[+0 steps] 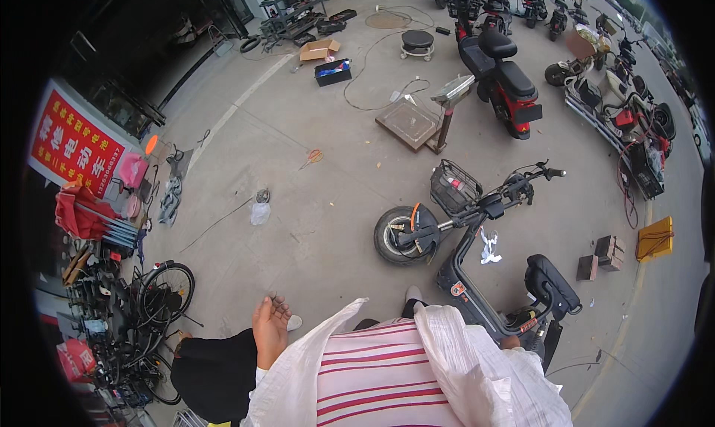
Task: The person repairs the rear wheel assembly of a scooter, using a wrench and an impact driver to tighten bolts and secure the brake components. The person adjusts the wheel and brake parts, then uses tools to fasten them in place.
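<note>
My left hand (270, 328) hangs in the air on the near left, palm partly up, fingers loosely curled and apart, with nothing in it. Beside its wrist is black cloth (212, 376). Only a small part of my right hand (510, 343) shows at the frame of a small black electric bike (477, 285); white cloth and the bike hide its fingers. The bike has a wire basket (456, 186), a fat front wheel (402, 235) turned sideways and a black seat (553, 278). White scraps (489, 247) lie on the ground beyond its frame.
Beyond the bike are a platform scale (408, 121) and a red scooter (506, 84). Bicycles (160, 300) crowd the left edge. Blocks (610, 252) and a yellow box (655, 239) sit at right. A cable (216, 224) and an orange-handled tool (313, 157) lie on the ground.
</note>
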`<state>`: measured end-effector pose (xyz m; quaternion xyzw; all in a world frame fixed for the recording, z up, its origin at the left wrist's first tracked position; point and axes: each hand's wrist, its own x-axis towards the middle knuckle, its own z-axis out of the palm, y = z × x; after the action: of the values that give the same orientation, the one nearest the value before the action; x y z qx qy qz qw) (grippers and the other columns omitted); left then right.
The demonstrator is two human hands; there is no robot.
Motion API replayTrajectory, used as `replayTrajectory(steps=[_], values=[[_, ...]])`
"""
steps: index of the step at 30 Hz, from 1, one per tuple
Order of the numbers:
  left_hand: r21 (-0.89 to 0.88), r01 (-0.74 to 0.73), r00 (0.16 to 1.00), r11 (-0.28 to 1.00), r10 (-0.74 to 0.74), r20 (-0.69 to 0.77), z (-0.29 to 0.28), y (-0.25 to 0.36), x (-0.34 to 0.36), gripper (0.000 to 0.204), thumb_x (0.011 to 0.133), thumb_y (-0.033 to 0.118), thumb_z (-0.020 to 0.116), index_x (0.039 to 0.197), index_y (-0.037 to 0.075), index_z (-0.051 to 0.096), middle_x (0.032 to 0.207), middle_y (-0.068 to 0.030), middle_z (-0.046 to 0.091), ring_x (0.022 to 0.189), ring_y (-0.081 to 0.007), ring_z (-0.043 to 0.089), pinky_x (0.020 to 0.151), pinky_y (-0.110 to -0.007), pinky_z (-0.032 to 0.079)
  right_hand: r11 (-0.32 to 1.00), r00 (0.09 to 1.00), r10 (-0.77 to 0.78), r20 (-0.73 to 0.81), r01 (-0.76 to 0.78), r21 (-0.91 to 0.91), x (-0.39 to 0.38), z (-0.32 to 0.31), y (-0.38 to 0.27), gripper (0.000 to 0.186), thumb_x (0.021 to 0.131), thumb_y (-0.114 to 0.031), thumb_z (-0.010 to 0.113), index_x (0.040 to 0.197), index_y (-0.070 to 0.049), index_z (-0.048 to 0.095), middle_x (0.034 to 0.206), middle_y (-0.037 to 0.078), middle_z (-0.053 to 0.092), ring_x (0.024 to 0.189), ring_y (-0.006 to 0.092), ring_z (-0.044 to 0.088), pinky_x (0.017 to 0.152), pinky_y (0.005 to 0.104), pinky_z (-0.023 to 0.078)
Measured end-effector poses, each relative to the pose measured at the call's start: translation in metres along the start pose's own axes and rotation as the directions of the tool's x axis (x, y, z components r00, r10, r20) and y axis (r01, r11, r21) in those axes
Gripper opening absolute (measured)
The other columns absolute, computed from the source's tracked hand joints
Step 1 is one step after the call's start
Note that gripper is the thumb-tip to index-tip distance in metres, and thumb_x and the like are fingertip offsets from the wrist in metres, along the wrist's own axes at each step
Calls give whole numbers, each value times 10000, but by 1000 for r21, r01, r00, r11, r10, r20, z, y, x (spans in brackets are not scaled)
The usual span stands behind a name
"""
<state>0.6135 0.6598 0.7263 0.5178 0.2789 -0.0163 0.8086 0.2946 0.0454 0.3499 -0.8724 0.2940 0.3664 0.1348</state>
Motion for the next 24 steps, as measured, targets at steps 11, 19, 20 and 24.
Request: replayTrajectory(steps=[11, 19, 20, 24], values=[[-62, -94, 864, 994, 51, -500, -55, 97, 217, 215, 959, 235, 548, 1072, 53, 563, 932, -59, 628, 781, -145, 573, 693, -283, 477, 458, 766, -433, -475, 641, 616, 185, -469, -602, 194, 941, -151, 550, 1021, 17, 605, 815, 31, 628, 651, 103, 541, 597, 260, 446], [-19, -133, 914, 991, 116, -388, -34, 262, 475, 200, 956, 226, 544, 1046, 52, 581, 916, -46, 624, 783, -133, 563, 705, -278, 466, 879, 905, -413, 102, 367, 305, 239, -422, -704, 221, 878, -210, 575, 845, 0, 636, 696, 103, 640, 597, 191, 617, 540, 348, 487], [-6, -147, 928, 989, 135, -347, -23, 285, 507, 181, 958, 209, 540, 1024, 47, 585, 904, -48, 625, 770, -127, 564, 698, -277, 465, 900, 916, -373, 144, 321, 294, 243, -421, -714, 222, 875, -209, 576, 847, 2, 637, 694, 106, 641, 592, 193, 617, 540, 349, 489], [35, -168, 952, 985, 171, -256, 22, 358, 640, 173, 959, 196, 536, 1026, 43, 583, 896, -50, 627, 757, -130, 565, 691, -278, 464, 936, 955, -211, 208, 136, 323, 279, -439, -769, 226, 864, -207, 577, 855, 8, 645, 686, 117, 644, 571, 201, 621, 537, 354, 497]])
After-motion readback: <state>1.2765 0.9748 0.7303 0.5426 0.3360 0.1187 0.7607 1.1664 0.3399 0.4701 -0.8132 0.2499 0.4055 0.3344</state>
